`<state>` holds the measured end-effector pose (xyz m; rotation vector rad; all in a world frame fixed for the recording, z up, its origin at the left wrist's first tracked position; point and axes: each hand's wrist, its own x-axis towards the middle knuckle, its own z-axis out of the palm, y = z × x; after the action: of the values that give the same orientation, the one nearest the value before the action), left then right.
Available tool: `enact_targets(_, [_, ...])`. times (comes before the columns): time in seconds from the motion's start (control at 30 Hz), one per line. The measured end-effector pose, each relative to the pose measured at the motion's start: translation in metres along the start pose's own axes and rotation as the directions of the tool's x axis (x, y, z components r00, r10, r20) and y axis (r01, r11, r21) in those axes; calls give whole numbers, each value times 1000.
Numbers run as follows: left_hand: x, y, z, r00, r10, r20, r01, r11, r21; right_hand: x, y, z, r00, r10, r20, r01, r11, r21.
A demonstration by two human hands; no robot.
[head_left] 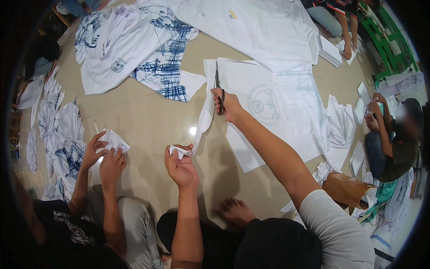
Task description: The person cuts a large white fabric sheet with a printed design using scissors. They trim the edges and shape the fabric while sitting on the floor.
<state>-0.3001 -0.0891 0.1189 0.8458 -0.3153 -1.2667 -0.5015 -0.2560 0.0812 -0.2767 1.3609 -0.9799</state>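
My right hand [229,106] grips a pair of dark-handled scissors [217,80]. The blades point away from me, between a white cloth panel [239,83] and the narrow white fabric strip [205,114] along its left edge. Pale blue-grey printing shows on the panel, which lies flat on the floor. Closer to me, my left hand [182,169] is raised, palm up, with its fingers closed on the bunched near end of the strip. From there the strip runs up toward the scissors. Whether the blades are parted is too fine to tell.
A co-worker's hands [107,159] hold a small white cloth close on my left. White and blue-printed garments [107,67] lie at the far left, a large white cloth [251,31] at the back. Another person [389,139] sits at right, beyond a brown bag [347,190].
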Motion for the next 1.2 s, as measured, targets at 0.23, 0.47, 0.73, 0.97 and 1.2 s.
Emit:
enact_targets(0.23, [-4, -2, -2, 998, -52, 22, 53, 998, -24, 2, 1, 1, 1000, -5, -15, 5, 1000, 13])
enact_targets(0.47, [-5, -2, 3, 996, -64, 55, 66, 997, -33, 5, 3, 1, 1000, -13, -24, 13, 1000, 14])
enact_targets(0.73, [-5, -2, 3, 997, -70, 45, 71, 997, -35, 9, -6, -4, 1000, -9, 24, 10, 999, -40])
enact_targets(0.97, [-6, -3, 2, 995, -82, 62, 82, 997, 11, 12, -13, 0, 1000, -3, 4, 3, 999, -45])
enact_targets(1.2, [-6, -6, 3, 994, -87, 70, 86, 996, 10, 20, -12, -3, 999, -33, 0, 33, 999, -38])
